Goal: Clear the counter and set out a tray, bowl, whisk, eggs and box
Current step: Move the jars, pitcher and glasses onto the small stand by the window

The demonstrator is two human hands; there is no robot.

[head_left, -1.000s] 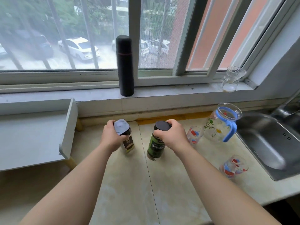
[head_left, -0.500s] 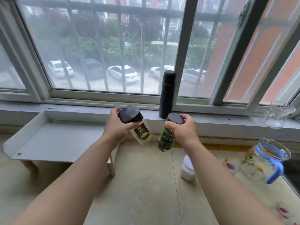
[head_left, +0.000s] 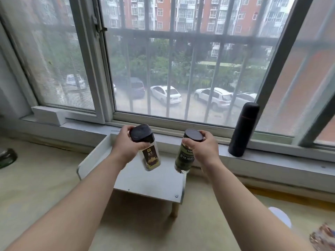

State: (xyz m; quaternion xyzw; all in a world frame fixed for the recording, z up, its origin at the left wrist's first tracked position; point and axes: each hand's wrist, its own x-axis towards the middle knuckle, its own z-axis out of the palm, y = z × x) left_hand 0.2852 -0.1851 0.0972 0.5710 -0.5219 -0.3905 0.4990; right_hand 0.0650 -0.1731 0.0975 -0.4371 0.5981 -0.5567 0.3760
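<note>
Now, at the far left a dark round object (head_left: 7, 158) lies on the counter (head_left: 45, 192), well apart from both hands, so I see no danger there. The left hand (head_left: 126, 144) is curled around the dark square cap of a brown-label jar (head_left: 151, 158), which hangs tilted in the air above the white raised shelf (head_left: 154, 183). I judge this the weaker hold: mostly the cap is gripped, so if it is loose the body may drop on the shelf. Beside it, the right hand (head_left: 203, 147) grips the green-label jar (head_left: 184, 158) at its round black lid. This jar is also tilted, with its base over the right edge of the shelf; set down there, it could tip off to the counter. The two jars are near each other and may knock together. Further right a black flask (head_left: 243, 129) stands upright on the window sill. At the lower right a white-capped pot (head_left: 280, 218) and a patterned glass (head_left: 322, 238) stand just beside the right forearm; a careless pull back could sweep them. No bowl, whisk, eggs or box is in view.
</note>
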